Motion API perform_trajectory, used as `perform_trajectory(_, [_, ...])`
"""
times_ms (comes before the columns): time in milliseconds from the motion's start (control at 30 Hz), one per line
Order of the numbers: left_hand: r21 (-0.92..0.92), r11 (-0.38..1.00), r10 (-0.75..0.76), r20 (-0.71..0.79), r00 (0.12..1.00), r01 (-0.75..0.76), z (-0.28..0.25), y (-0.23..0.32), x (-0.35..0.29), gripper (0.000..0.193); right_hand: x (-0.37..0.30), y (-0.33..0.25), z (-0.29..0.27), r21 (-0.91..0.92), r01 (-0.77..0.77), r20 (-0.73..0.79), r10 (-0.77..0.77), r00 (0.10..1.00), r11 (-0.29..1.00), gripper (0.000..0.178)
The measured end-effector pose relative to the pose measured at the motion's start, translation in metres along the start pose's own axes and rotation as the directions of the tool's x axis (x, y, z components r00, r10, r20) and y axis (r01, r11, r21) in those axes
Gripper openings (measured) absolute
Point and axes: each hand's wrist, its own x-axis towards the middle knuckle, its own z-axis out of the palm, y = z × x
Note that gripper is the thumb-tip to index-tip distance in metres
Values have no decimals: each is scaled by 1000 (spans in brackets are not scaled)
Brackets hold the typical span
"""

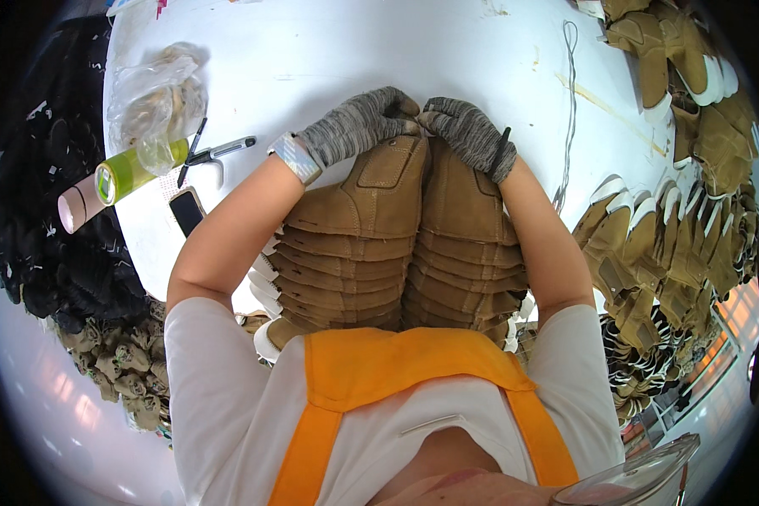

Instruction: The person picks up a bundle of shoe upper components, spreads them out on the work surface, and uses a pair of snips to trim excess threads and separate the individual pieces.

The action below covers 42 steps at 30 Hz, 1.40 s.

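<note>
Two side-by-side stacks of brown shoe uppers lie in front of me, the left stack (pixel 346 253) and the right stack (pixel 468 253), with stitched panels and whitish edges showing at the outer sides. My left hand (pixel 358 126), in a grey knit glove, is closed at the far edge of the top left shoe upper (pixel 388 181). Close beside it, my right hand (pixel 471 135), gloved alike, pinches at the far inner edge of the top right shoe upper (pixel 460 198). Both sets of fingertips nearly meet; exactly what they grip is partly hidden.
On the white table (pixel 312 51) at left are a plastic bag (pixel 156 105), green bottle (pixel 131 173), pink bottle (pixel 80 204), pen (pixel 228 149) and phone (pixel 187 211). A grey cord (pixel 572 101) lies right. Brown shoe pieces (pixel 649 244) crowd the right side; black pieces (pixel 59 177) are heaped left.
</note>
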Motion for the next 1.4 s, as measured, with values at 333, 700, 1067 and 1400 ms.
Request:
perform_trajectory(333, [-117, 965, -218, 142, 965, 235, -6, 24, 16, 38, -5, 2, 10, 161, 59, -176, -30, 984, 985, 26])
perform_trajectory(700, [-29, 985, -168, 62, 984, 170, 5, 10, 16, 39, -18, -13, -1, 212, 117, -350, -36, 936, 970, 34])
perform_trajectory(1067, [209, 926, -320, -4, 947, 314, 14, -6, 36, 47, 14, -37, 9, 235, -166, -191, 213, 958, 958, 33])
perform_trajectory(1400, [84, 990, -113, -34, 993, 116, 14, 19, 7, 30, -28, -58, 1, -292, -174, -280, 90, 956, 940, 28])
